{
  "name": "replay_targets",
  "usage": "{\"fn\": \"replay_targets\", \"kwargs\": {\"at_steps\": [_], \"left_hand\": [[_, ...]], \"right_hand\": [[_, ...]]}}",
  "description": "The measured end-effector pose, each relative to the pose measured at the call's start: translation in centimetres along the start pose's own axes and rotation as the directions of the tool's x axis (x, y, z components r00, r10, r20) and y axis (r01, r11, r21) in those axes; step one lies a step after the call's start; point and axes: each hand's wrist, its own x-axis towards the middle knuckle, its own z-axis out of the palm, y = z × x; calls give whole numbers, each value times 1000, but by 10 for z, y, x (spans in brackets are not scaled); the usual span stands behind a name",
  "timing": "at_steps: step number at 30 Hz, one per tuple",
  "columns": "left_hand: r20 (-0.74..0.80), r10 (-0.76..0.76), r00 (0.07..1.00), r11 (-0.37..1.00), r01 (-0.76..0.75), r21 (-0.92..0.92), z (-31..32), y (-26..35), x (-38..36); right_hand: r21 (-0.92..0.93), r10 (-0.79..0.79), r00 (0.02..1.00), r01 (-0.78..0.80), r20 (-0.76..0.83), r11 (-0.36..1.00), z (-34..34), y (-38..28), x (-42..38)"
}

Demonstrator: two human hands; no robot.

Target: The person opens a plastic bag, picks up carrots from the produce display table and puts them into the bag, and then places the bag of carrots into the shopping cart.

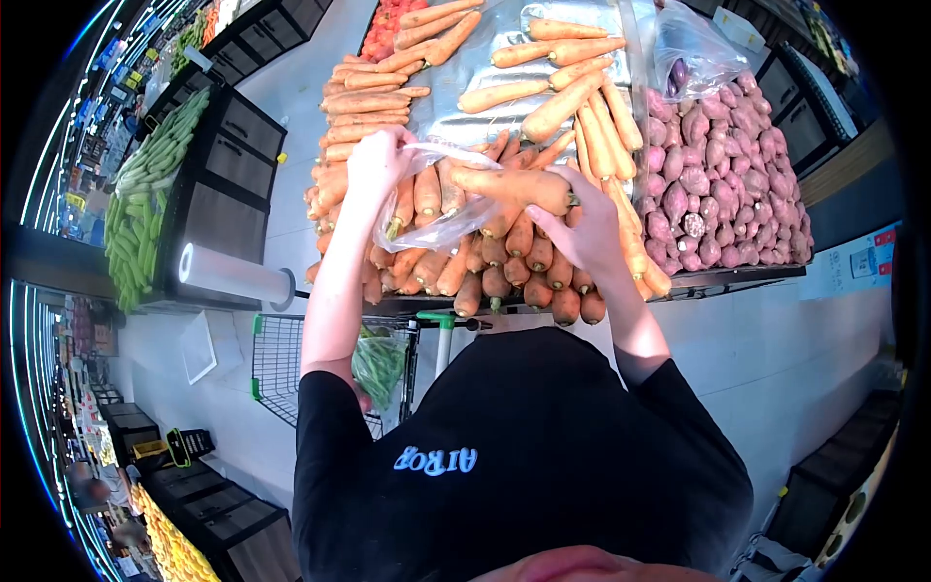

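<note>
My right hand grips a large carrot near its thick stem end. The carrot lies sideways, its thinner end over the mouth of a clear plastic bag. Pinched in my left hand is the bag's upper rim, at the left of the carrot. Through the thin film, carrots of the heap behind show. Below and around both hands lies the heap of carrots, stem ends toward me. More carrots lie loosely on the silvery sheet beyond.
Purple sweet potatoes fill the right side of the stand, a plastic bag at their back. A shopping cart with bagged greens stands below left, near a plastic bag roll. Green vegetables are farther left.
</note>
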Motion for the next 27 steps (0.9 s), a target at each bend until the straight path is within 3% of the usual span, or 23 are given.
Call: {"fn": "replay_targets", "kwargs": {"at_steps": [9,12,16,17,19,24,27], "left_hand": [[-293,115,949,989,-138,-59,-31,12,6],[-358,86,930,985,-134,-112,-35,10,3],[-415,19,910,978,-103,-182,-36,-5,3],[-409,-11,912,974,-82,-210,-38,-7,2],[-369,-102,924,970,9,-245,-44,-4,-1],[-272,-163,948,967,99,-233,-47,2,-6],[-185,-169,968,961,120,-250,-54,17,-25]], "right_hand": [[-52,-100,994,103,44,993,71,3,30],[-178,-259,966,255,3,950,111,17,39],[-347,-512,859,478,-6,807,139,17,38],[-313,-418,908,407,35,858,137,12,30],[-347,-390,919,384,57,855,133,14,31],[-331,-253,942,317,222,889,104,8,10],[-135,-226,956,253,187,958,83,10,-13]]}}
